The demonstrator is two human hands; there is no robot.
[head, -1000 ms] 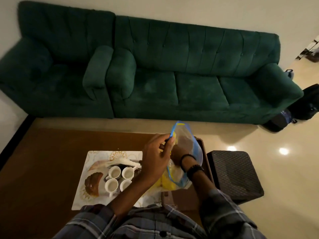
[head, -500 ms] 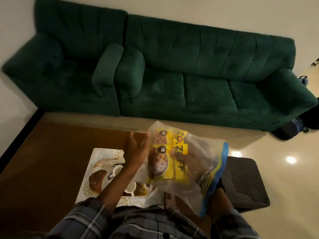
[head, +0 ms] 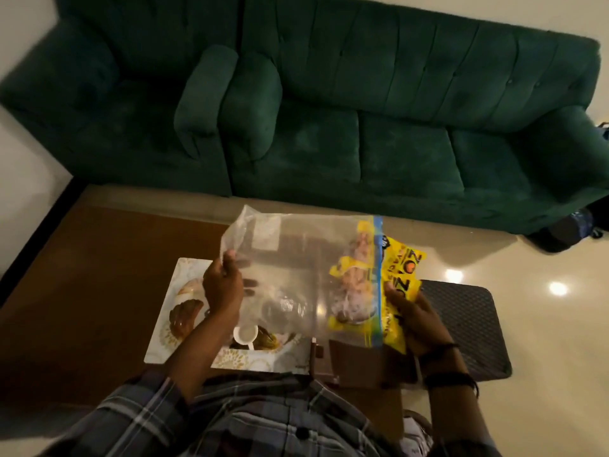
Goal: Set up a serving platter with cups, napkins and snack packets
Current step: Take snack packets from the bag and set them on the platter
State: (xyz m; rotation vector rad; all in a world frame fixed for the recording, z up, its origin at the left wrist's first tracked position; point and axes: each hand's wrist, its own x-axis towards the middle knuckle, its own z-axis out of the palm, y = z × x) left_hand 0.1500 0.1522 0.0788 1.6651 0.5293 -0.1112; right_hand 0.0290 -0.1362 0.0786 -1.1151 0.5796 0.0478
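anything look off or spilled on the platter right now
Nothing spilled that shows. The platter looks orderly, though the clear zip bag hides much of it. The yellow snack packets sit half out of its mouth, in the right hand.

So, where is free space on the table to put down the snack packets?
The bare brown table left of the platter is free, also the strip beyond it toward the sofa. The platter is crowded; a cup shows there.

green sofa, glossy cream floor, brown table.
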